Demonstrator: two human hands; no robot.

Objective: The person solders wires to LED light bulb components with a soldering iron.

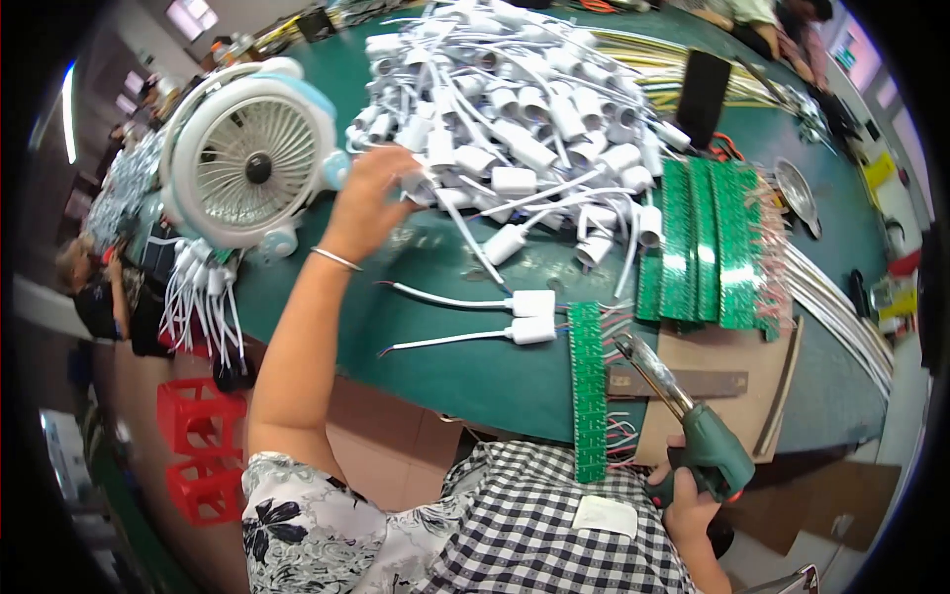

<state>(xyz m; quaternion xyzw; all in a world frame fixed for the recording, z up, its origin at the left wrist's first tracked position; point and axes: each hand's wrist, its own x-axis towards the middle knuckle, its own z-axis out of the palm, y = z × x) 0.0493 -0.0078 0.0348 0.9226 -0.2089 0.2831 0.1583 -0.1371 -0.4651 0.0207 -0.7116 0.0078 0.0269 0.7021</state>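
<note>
My left hand (371, 198) is at the near left edge of a heap of white cylindrical housings with cables (524, 144). Its fingers close around one white housing (420, 188), partly hidden by them. In my right hand (688, 500) is a green soldering gun (714, 450), its metal tip pointing up and left toward a strip of green circuit boards (588, 396). Pink and red wires stick out along the strip's right side. Two white housings (534, 330) lie against its upper left, their cables pointing left.
A white-and-blue fan (257, 163) stands at the left. More green board strips (703, 243) lie at the right on cardboard, with a metal bar (683, 383) nearer. Behind them are a black upright block (703, 99) and long cables. Red stools (201, 416) stand on the floor.
</note>
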